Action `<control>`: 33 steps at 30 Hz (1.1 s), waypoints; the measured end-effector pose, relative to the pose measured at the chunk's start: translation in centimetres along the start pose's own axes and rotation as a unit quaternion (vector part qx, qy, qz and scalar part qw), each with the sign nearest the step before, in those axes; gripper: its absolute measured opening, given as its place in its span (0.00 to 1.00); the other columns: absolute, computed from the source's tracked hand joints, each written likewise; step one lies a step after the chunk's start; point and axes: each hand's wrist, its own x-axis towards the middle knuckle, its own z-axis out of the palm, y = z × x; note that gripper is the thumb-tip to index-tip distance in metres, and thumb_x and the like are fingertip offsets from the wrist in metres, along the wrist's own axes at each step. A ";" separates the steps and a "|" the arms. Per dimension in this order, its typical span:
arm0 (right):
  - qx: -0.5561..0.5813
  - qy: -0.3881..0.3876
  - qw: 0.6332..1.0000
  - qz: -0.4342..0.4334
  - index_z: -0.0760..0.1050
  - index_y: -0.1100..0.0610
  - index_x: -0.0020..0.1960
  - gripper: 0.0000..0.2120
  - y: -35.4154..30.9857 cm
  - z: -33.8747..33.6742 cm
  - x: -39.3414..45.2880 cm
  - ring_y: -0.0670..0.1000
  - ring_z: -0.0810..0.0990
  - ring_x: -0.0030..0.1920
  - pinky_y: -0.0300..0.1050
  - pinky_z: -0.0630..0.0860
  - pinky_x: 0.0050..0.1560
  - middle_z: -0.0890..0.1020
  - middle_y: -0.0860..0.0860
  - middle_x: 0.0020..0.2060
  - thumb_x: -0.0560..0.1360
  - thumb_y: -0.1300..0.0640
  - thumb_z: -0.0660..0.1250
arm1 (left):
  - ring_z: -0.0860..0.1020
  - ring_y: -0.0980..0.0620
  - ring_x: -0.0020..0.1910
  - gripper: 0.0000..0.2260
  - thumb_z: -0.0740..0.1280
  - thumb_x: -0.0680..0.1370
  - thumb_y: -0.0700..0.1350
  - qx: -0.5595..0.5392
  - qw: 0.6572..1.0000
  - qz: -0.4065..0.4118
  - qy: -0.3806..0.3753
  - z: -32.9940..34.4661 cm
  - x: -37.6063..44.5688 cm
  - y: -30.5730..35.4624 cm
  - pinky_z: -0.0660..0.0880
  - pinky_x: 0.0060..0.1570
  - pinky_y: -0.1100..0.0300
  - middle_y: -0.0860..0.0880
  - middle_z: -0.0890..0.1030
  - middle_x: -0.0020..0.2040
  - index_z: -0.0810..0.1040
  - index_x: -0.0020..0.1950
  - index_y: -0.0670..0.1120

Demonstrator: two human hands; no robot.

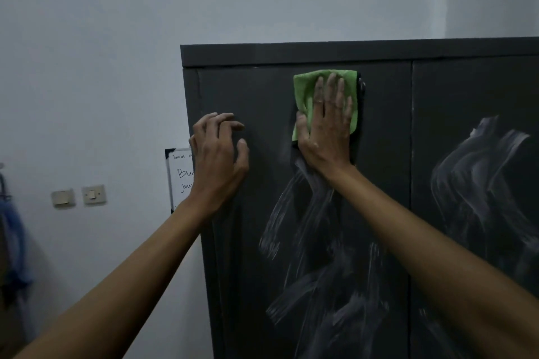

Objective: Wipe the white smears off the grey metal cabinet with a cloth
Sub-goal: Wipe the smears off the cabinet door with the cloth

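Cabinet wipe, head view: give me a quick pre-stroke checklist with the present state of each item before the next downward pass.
1. Green cloth flat on the left door: ok.
2. Right hand pressing cloth with straight fingers: ok.
3. Left hand bracing against door, fingers bent: ok.
4. Smears below the cloth gone: not ok.
5. Smears on right door gone: not ok.
6. Cloth clean enough: cannot tell.

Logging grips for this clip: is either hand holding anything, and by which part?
Right hand presses flat on the green cloth's middle against the cabinet door. Left hand holds nothing.
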 end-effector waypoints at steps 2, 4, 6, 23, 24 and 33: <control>0.003 -0.016 0.999 -0.032 0.48 0.62 0.86 0.37 -0.3 0.1 0.3 0.61 0.45 0.85 0.62 0.44 0.84 0.48 0.61 0.85 0.84 0.47 0.57 | 0.67 0.41 0.73 0.15 0.61 0.80 0.45 0.000 1.000 -0.006 0.007 0.3 0.1 0.3 0.66 0.69 0.49 0.41 0.75 0.69 0.78 0.64 0.40; 0.004 -0.026 0.996 -0.083 0.49 0.60 0.86 0.37 0.0 0.1 -0.4 0.59 0.46 0.86 0.61 0.45 0.84 0.48 0.59 0.85 0.83 0.48 0.58 | 0.67 0.42 0.73 0.16 0.61 0.80 0.44 -0.001 1.000 -0.012 0.016 0.9 0.3 0.6 0.65 0.68 0.49 0.41 0.74 0.70 0.77 0.65 0.41; -0.018 -0.031 0.986 -0.163 0.51 0.58 0.86 0.37 1.0 0.0 -2.2 0.57 0.48 0.86 0.59 0.47 0.84 0.50 0.57 0.86 0.82 0.47 0.59 | 0.66 0.42 0.73 0.17 0.61 0.80 0.44 -0.007 1.000 -0.018 0.020 1.8 0.3 1.3 0.66 0.68 0.48 0.41 0.73 0.71 0.75 0.66 0.41; 0.030 -0.017 0.997 -0.068 0.52 0.57 0.86 0.36 -3.7 0.0 2.0 0.59 0.48 0.86 0.59 0.45 0.84 0.51 0.57 0.86 0.82 0.46 0.59 | 0.65 0.40 0.76 0.17 0.61 0.80 0.44 0.018 0.998 -0.018 0.060 -0.8 -0.7 -1.9 0.64 0.71 0.43 0.40 0.71 0.74 0.75 0.67 0.39; 0.028 -0.020 0.995 -0.092 0.52 0.56 0.86 0.36 -5.2 0.3 2.2 0.59 0.47 0.86 0.59 0.45 0.84 0.51 0.57 0.86 0.83 0.45 0.58 | 0.65 0.41 0.76 0.17 0.61 0.81 0.45 0.007 0.997 -0.030 0.075 -1.0 -0.7 -2.1 0.64 0.72 0.43 0.41 0.70 0.74 0.74 0.67 0.39; 0.020 -0.041 0.963 -0.265 0.55 0.56 0.86 0.34 -9.3 3.2 -2.0 0.57 0.49 0.86 0.61 0.50 0.83 0.53 0.57 0.85 0.85 0.41 0.57 | 0.52 0.46 0.84 0.26 0.53 0.84 0.50 0.002 0.995 -0.047 0.089 -1.1 -1.1 -2.8 0.51 0.79 0.47 0.43 0.57 0.84 0.64 0.81 0.43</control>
